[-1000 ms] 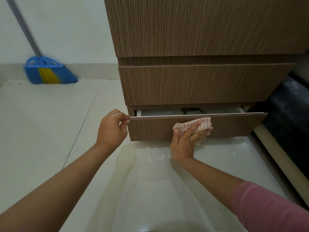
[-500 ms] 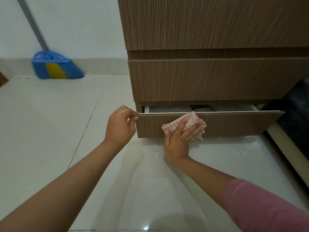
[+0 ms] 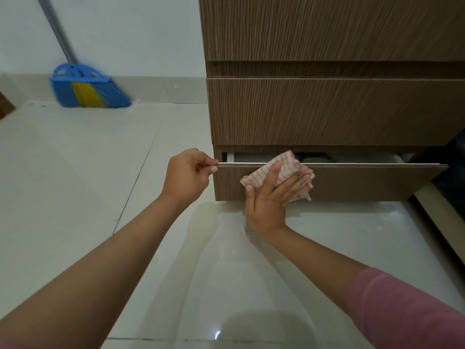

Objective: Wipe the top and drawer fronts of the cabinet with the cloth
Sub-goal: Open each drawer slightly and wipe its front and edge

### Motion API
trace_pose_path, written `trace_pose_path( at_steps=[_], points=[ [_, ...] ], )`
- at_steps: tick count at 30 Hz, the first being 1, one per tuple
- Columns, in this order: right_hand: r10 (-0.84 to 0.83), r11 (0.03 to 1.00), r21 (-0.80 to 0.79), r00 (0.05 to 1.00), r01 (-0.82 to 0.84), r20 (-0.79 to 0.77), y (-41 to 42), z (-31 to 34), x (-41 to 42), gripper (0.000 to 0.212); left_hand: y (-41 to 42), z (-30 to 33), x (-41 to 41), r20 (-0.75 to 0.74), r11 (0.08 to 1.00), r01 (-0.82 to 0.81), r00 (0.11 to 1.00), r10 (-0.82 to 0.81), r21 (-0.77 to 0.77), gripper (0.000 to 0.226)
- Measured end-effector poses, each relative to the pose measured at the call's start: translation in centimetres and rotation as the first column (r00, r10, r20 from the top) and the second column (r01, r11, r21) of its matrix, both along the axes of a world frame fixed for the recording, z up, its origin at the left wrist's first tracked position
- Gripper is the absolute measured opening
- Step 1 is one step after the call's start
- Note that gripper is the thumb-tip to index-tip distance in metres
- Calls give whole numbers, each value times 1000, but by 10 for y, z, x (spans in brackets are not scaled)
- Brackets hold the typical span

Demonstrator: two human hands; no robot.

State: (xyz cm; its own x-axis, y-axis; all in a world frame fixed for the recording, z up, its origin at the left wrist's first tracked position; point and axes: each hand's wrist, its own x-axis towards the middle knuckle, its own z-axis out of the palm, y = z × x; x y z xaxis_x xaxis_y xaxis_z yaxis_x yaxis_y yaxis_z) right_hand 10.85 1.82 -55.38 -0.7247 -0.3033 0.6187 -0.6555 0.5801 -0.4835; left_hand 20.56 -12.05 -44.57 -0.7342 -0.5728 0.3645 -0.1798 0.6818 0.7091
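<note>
A: Against the wall at the floor's [image 3: 75, 172] far left edge?
B: A blue and yellow broom [image 3: 86, 90], well apart from the cabinet [image 3: 327, 28].

A: The hands?
B: The left hand [image 3: 187, 176] pinches the top left corner of the bottom drawer front [image 3: 364, 182]. The right hand [image 3: 270, 197], fingers straight, presses the striped cloth [image 3: 281, 170] flat against that front, near its left end.

A: Inside the drawer?
B: It stands slightly open; the contents are too dim to tell.

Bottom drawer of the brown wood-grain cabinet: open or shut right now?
Open partway: the bottom drawer front stands out from the cabinet, a gap above showing its inside.
</note>
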Motion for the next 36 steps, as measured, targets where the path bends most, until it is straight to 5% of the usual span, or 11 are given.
trace_pose_path(
  at_steps=[9,19,36],
  points=[
    [7,999,45,986,0,-169,-50,-27,23,70,-3,1,-3,3,999,20,1000,-21,49,11],
    [146,932,360,865,43,-481,9,-46,-21,71,-2,3,-5,29,1000,14,999,-14,-11,10],
    [188,840,529,852,117,-488,152,-6,-112,57,4,7,-4,78,996,-29,996,35,-80,9]
  ],
)
